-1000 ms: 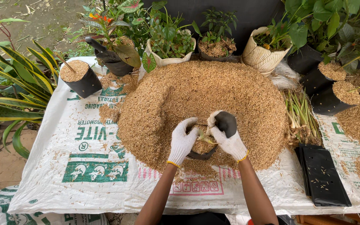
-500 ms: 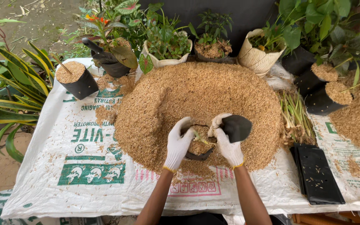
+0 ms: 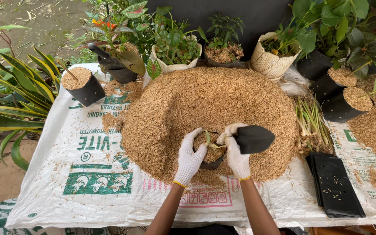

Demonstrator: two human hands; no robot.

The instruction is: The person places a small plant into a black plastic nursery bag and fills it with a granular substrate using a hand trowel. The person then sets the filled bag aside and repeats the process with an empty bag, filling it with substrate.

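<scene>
left hand (image 3: pixel 189 157) in white glove, gripping the near-left rim of a small black grow bag (image 3: pixel 210 153) partly filled with husk. bag seated at the near edge of a large mound of rice husk (image 3: pixel 205 109), on a printed white sack sheet (image 3: pixel 66 174). right hand (image 3: pixel 236 153), also gloved, clenched around a pale seedling (image 3: pixel 208 138) at the bag's mouth, and grasping an empty black bag (image 3: pixel 253 139) jutting to the right. bundle of cuttings (image 3: pixel 312 124) lying right of the mound. stack of flat black bags (image 3: pixel 338 185) near the right edge. filled black bag (image 3: pixel 83 85) standing far left. potted plants (image 3: pixel 175 48) ranged behind.
</scene>
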